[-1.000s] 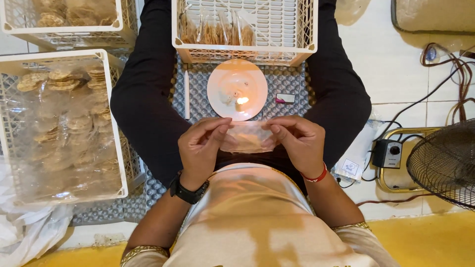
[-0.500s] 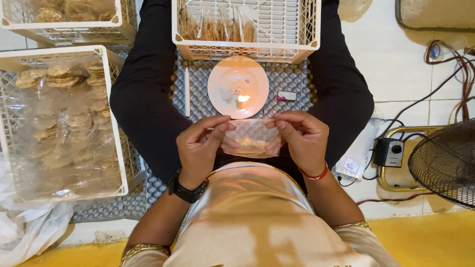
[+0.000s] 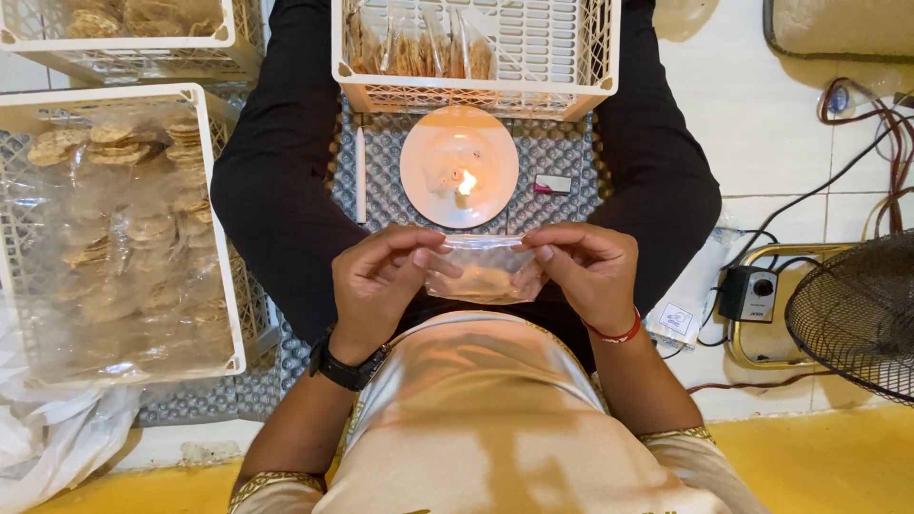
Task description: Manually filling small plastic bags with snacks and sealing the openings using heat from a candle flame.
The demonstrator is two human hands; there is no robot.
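My left hand (image 3: 381, 281) and my right hand (image 3: 586, 271) pinch the top edge of a small clear plastic bag (image 3: 481, 271) between them, one hand at each end. Flat round crackers lie inside the bag. The bag hangs over my lap, just in front of a white plate (image 3: 460, 167) on which a short candle (image 3: 465, 183) burns. The bag's top edge sits near the plate's front rim, a little short of the flame.
A white crate (image 3: 476, 95) beyond the plate holds several bagged crackers. A crate at left (image 3: 221, 228) is lined with plastic and full of loose crackers. A white stick (image 3: 360, 176) and a lighter (image 3: 552, 185) lie by the plate. Fan (image 3: 857, 314), adapter (image 3: 752, 293) and cables at right.
Both hands have lifted the bag away from my body toward the plate and stretched its top edge flat between the fingers.
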